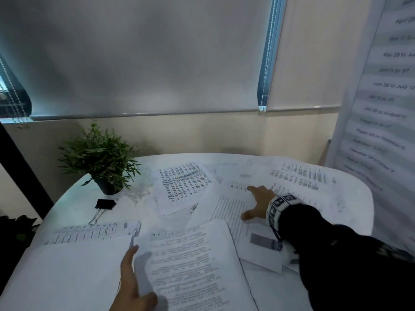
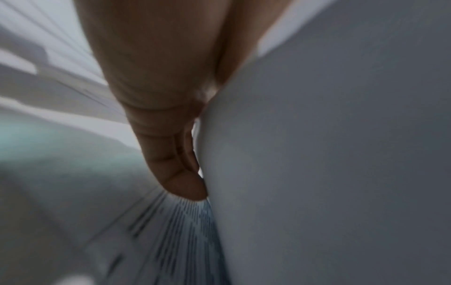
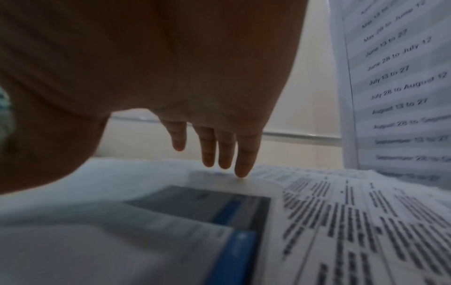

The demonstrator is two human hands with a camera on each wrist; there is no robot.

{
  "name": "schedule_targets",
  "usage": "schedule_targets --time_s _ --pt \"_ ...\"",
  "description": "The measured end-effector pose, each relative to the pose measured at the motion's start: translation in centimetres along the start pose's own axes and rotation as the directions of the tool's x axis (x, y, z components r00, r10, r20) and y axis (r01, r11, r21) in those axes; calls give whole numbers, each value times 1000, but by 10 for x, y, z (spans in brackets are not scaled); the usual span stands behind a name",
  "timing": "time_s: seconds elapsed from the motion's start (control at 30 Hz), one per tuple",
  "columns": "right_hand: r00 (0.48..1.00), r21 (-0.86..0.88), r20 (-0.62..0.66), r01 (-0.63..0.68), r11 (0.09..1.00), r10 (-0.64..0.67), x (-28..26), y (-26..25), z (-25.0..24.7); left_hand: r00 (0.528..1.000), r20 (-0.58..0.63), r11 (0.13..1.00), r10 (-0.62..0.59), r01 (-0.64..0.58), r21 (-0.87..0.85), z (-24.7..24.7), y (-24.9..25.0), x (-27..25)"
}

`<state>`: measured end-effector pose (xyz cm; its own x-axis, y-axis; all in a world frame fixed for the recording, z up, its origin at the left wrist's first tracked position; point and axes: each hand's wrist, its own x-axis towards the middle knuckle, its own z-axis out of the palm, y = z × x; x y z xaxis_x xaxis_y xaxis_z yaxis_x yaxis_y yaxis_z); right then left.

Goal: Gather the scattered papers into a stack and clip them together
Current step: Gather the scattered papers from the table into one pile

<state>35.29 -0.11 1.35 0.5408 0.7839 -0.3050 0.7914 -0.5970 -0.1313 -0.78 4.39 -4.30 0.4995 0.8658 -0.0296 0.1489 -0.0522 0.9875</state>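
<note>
Gathering barely begun. Black metal binder clip (image 1: 105, 204) lies unused on the pale round surface (image 1: 74, 191). Left hand (image 1: 132, 286) pinches a small bundle of printed white sheets (image 1: 193, 265). Right hand (image 1: 258, 204), fingers spread, presses the scattered printed papers (image 1: 184, 182), uncollected.

On the tall white sheet (image 3: 395, 86) that stands at my right I can read a list of date ranges: "June 13 to 27", "June 28 to July 12", "July 13 to 27", "July 28 to August 12", "August 13 to 27". The lines above and below are too blurred. The print on the papers (image 1: 186, 182) lying on the table (image 1: 74, 198) is too small and blurred for reading.
</note>
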Motion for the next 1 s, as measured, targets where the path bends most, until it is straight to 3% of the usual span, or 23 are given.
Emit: schedule_targets --time_s 0.07,0.13,0.2,0.27,0.33,0.37,0.43,0.47,0.5,0.57,0.6,0.67,0.7,0.77,0.8,0.83,0.9,0.93,0.97,1.0 --pt "997 -80 56 -45 996 50 16 6 2 997 67 999 -40 42 -34 -2 0 1" --pt "996 -94 62 -64 994 70 22 5 0 971 187 970 -151 182 -159 -6 2 -4" --pt "995 -56 88 -46 997 50 25 2 -7 960 195 947 -201 242 -213 -10 -1 -7" --pt "997 -55 65 -34 998 38 23 2 -21 975 118 975 -188 200 -100 -10 -4 -4" --pt "989 31 -147 -29 999 33 13 7 -44 970 -15 955 -241 235 -182 -6 -4 0" --pt "945 152 -320 -24 988 72 7 11 -57 961 -41 939 -274 259 -225 -1 0 1" --pt "766 398 -615 97 912 187 -13 17 -84 971 -39 965 -238 231 -121 1 1 1" --pt "704 493 -669 181 851 238 -24 14 -93 974 -74 975 -214 208 -82 1 0 4" --pt "699 557 -672 259 789 245 -30 9 -97 968 -107 971 -229 219 -96 4 10 5" --pt "801 643 -587 373 669 116 -39 -12 -85 938 -101 926 -332 303 -225 6 13 12" --pt "856 649 -517 393 651 -2 -44 -26 -71 926 -57 890 -372 339 -304 5 12 14" --pt "930 588 -287 359 725 -227 -57 -53 -25 917 -15 824 -398 350 -446 9 22 14" --pt "943 522 -112 323 789 -312 -65 -65 -5 926 18 813 -377 340 -472 8 16 13" --pt "897 364 215 294 884 -387 -73 -78 17 930 -45 867 -365 322 -381 2 7 8" --pt "890 313 258 292 904 -377 -71 -83 17 931 -74 894 -358 319 -315 0 8 9" --pt "911 295 202 294 909 -360 -63 -89 10 940 -77 922 -331 306 -236 -5 6 10" --pt "950 240 -45 312 919 -310 -32 -100 -4 970 -16 965 -244 242 -97 -4 -7 9" --pt "943 149 -124 326 934 -309 -13 -109 -11 968 98 967 -230 239 -90 -2 -9 4" --pt "933 23 -148 334 942 -327 9 -115 -12 957 173 957 -232 256 -135 -2 -14 3" --pt "927 -107 -110 349 931 -360 26 -123 -14 959 139 950 -246 267 -159 -1 -17 7"
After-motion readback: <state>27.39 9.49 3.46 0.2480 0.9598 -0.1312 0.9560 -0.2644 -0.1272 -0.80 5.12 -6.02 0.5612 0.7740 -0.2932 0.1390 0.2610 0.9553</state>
